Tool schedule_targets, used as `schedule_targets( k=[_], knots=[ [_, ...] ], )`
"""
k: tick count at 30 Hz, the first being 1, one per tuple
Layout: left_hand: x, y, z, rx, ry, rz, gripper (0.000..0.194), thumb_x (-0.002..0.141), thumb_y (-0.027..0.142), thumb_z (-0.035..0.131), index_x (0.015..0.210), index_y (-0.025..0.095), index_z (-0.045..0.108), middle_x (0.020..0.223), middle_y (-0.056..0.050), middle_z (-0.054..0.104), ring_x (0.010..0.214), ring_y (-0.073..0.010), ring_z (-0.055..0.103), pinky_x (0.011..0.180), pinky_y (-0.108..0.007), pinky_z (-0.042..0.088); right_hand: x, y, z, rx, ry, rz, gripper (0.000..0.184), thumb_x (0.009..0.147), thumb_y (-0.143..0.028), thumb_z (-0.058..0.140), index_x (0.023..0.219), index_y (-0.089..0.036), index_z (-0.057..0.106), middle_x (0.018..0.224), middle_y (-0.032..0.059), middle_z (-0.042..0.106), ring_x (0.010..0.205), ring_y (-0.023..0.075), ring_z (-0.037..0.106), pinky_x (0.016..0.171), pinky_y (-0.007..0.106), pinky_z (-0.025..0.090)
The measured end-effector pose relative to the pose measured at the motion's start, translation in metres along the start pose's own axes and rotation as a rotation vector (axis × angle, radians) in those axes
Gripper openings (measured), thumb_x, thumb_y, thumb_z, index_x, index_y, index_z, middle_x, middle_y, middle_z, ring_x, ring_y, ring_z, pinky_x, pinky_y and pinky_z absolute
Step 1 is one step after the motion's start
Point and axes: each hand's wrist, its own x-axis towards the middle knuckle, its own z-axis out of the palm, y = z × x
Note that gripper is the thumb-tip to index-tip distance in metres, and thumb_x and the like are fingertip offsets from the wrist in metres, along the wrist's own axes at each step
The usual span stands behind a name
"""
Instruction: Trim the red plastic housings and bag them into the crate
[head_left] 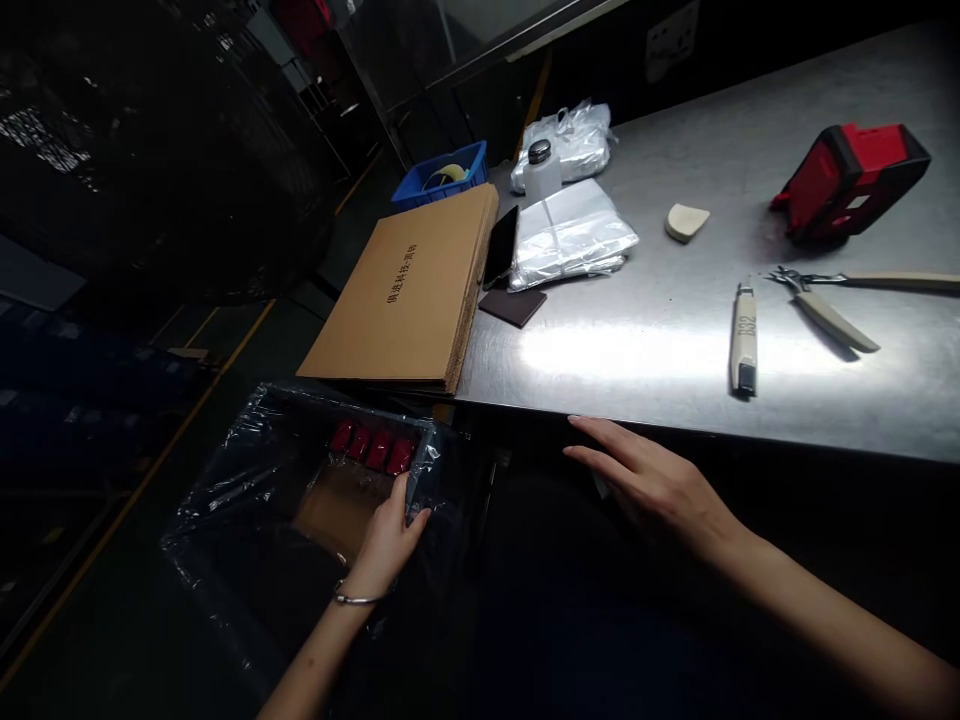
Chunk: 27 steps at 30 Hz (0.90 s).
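Note:
My left hand [386, 540] reaches into a bin lined with a clear plastic bag [225, 500]. Its thumb stands apart, and the fingertips are at the nearest of several red plastic parts [379, 450] lined up along the bin's far side. A brown cardboard sheet [337, 510] lies on the bottom beside them. My right hand [649, 480] hovers at the table's front edge, its fingers stretched out and apart. Beneath its palm a small pale patch shows, which I cannot make out.
On the metal table [637, 350] are stacked cardboard sheets [405, 290], clear plastic bags [570, 235], a white bottle [541, 175], a cream-coloured piece [685, 222], a cutter [744, 340], nippers [825, 310] and a red-black device [851, 185]. A blue basket [442, 175] stands behind.

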Motion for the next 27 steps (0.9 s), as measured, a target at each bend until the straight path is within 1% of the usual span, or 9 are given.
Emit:
schedule_targets(
  k=[4,8,10,12,16,21,23,25,27],
  knots=[
    [0.001,-0.001,0.005,0.006,0.020,0.019,0.050,0.087,0.028,0.051,0.135,0.022,0.041,0.116,-0.011,0.071,0.108,-0.0290,0.068,0.092,-0.039,0.051,-0.007,-0.001,0.005,-0.010,0.001,-0.009,0.038,0.095,-0.003,0.041,0.121,-0.013,0.067,0.135,0.0173,0.064,0.121,0.0247,0.065,0.091,0.034,0.060],
    [0.002,0.001,0.007,0.001,0.059,0.033,0.048,0.084,0.023,0.053,0.131,0.024,0.045,0.114,-0.009,0.072,0.106,-0.0273,0.068,0.091,-0.035,0.050,-0.016,-0.002,0.013,-0.025,0.018,-0.032,0.042,0.094,-0.004,0.038,0.120,-0.014,0.068,0.130,0.0170,0.068,0.105,0.0237,0.073,0.077,0.030,0.063],
    [0.001,0.001,0.008,-0.001,0.073,0.034,0.048,0.082,0.020,0.055,0.130,0.024,0.047,0.113,-0.009,0.073,0.105,-0.0271,0.069,0.090,-0.034,0.050,-0.021,-0.002,0.018,-0.016,0.009,-0.050,0.044,0.092,-0.004,0.038,0.121,-0.016,0.069,0.130,0.0157,0.069,0.102,0.0228,0.074,0.073,0.027,0.063],
    [0.001,0.001,0.009,-0.002,0.085,0.031,0.050,0.081,0.019,0.056,0.130,0.023,0.048,0.114,-0.009,0.072,0.106,-0.0273,0.068,0.090,-0.034,0.049,-0.024,-0.003,0.022,0.009,-0.008,-0.053,0.047,0.090,-0.005,0.037,0.123,-0.018,0.068,0.130,0.0139,0.069,0.101,0.0218,0.075,0.072,0.026,0.063],
    [0.001,0.003,0.009,-0.005,0.095,0.013,0.052,0.080,0.020,0.058,0.130,0.025,0.049,0.114,-0.007,0.073,0.107,-0.0273,0.068,0.093,-0.034,0.048,-0.031,-0.003,0.034,0.120,-0.129,-0.049,0.051,0.090,-0.010,0.040,0.133,-0.025,0.062,0.136,0.0096,0.065,0.103,0.0215,0.074,0.076,0.026,0.063],
    [0.001,0.003,0.010,-0.027,0.100,-0.020,0.052,0.079,0.021,0.061,0.130,0.026,0.053,0.111,-0.006,0.074,0.107,-0.0285,0.068,0.094,-0.035,0.048,-0.044,0.001,0.063,0.191,-0.054,-0.055,0.055,0.091,-0.013,0.036,0.137,-0.033,0.058,0.136,0.0055,0.065,0.098,0.0228,0.076,0.070,0.028,0.065],
    [0.001,0.002,0.011,-0.047,0.103,-0.030,0.054,0.079,0.023,0.061,0.133,0.025,0.052,0.111,-0.008,0.074,0.108,-0.0304,0.068,0.095,-0.037,0.048,-0.047,0.001,0.072,0.228,-0.113,-0.038,0.057,0.092,-0.014,0.037,0.142,-0.036,0.053,0.140,0.0030,0.061,0.104,0.0234,0.073,0.077,0.030,0.064],
    [0.001,0.002,0.012,-0.081,0.103,-0.029,0.059,0.081,0.028,0.062,0.138,0.024,0.049,0.118,-0.010,0.073,0.113,-0.0320,0.065,0.098,-0.040,0.046,-0.047,0.000,0.077,0.251,-0.159,-0.032,0.059,0.092,-0.015,0.038,0.145,-0.038,0.049,0.141,0.0017,0.061,0.108,0.0238,0.072,0.080,0.031,0.064],
    [0.000,0.002,0.012,-0.128,0.102,-0.018,0.064,0.082,0.035,0.063,0.142,0.024,0.046,0.129,-0.011,0.069,0.120,-0.0322,0.061,0.103,-0.041,0.043,-0.044,-0.004,0.078,0.242,-0.156,-0.049,0.060,0.091,-0.014,0.037,0.146,-0.037,0.048,0.138,0.0033,0.064,0.104,0.0239,0.073,0.077,0.030,0.064]
  ],
)
